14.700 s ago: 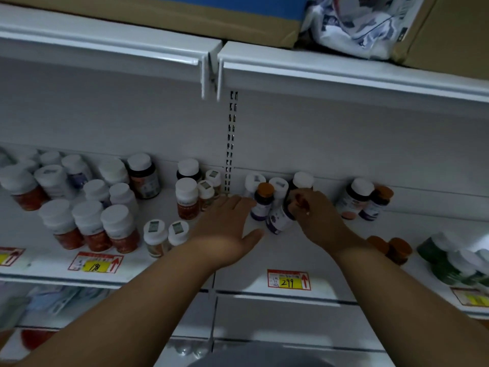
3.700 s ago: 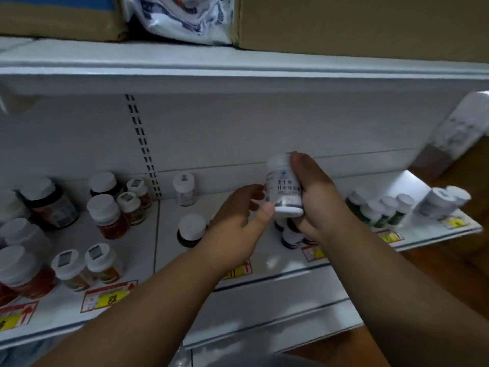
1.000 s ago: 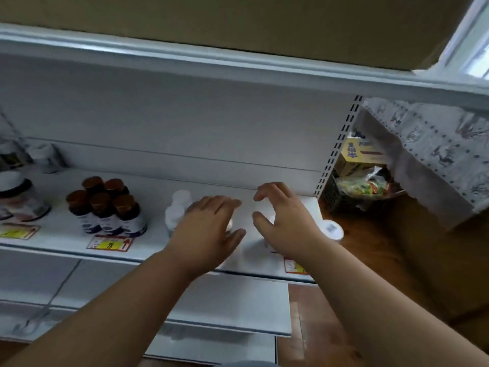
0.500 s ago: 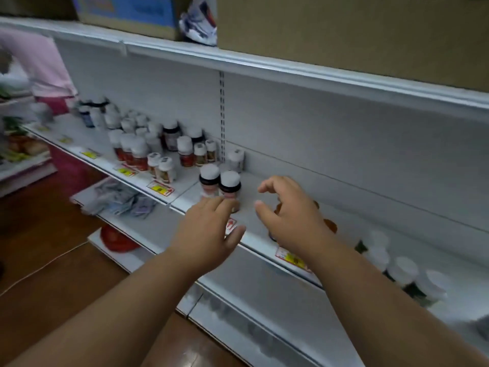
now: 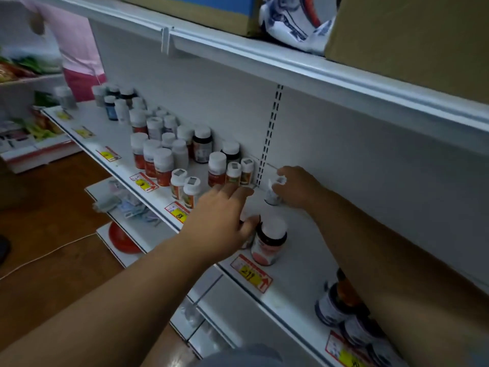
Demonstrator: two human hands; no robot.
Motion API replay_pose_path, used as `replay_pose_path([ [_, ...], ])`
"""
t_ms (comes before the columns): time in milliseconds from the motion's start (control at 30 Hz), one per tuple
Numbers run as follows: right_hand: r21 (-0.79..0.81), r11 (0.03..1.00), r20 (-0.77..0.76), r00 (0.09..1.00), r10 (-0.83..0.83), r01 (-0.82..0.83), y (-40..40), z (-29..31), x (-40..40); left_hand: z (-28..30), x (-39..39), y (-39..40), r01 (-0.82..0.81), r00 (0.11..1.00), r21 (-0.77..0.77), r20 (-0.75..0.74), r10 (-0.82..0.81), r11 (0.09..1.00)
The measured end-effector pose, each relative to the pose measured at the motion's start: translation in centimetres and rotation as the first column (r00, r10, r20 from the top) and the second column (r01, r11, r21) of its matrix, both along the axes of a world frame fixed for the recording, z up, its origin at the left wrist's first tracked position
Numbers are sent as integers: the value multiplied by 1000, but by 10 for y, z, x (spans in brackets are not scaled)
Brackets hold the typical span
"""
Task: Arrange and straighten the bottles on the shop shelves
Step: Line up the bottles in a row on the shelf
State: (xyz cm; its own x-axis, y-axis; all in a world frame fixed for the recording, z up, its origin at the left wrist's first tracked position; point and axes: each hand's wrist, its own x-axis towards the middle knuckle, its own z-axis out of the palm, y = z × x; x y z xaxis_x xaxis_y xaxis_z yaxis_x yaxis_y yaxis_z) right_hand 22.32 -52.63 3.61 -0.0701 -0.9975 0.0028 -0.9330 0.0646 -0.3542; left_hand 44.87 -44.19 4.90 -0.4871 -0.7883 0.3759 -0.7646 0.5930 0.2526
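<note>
My right hand (image 5: pixel 300 186) grips a small white bottle (image 5: pixel 272 196) near the back of the white shelf (image 5: pixel 296 276), beside the slotted upright. My left hand (image 5: pixel 225 218) is stretched over the shelf with straight fingers. Its thumb lies against a dark bottle with a white cap and a red label (image 5: pixel 270 241). A second bottle is mostly hidden under that palm. Left of my hands stands a cluster of white-capped bottles with orange labels (image 5: pixel 164 165).
Dark bottles with brown caps (image 5: pixel 341 300) stand under my right forearm. Yellow and red price tags (image 5: pixel 251 272) line the shelf edge. Cardboard boxes (image 5: pixel 412 33) sit on the upper shelf. A person in pink (image 5: pixel 76 46) stands far left. Lower shelves and a wooden floor lie below.
Both hands have moved forward onto the shelf. My right hand, empty before, now grips the small white bottle at the back. My left hand has come down by the two white-capped bottles.
</note>
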Motion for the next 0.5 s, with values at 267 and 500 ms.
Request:
replay_pose_path([
  [267,-46,999,-205,978,-28,19,-38,-33,1,-13,26,-62,145,989,0,-32,-144,989],
  [500,-57,994,-226,968,-109,98,-40,-31,17,-16,37,-119,310,951,26,-12,-310,950],
])
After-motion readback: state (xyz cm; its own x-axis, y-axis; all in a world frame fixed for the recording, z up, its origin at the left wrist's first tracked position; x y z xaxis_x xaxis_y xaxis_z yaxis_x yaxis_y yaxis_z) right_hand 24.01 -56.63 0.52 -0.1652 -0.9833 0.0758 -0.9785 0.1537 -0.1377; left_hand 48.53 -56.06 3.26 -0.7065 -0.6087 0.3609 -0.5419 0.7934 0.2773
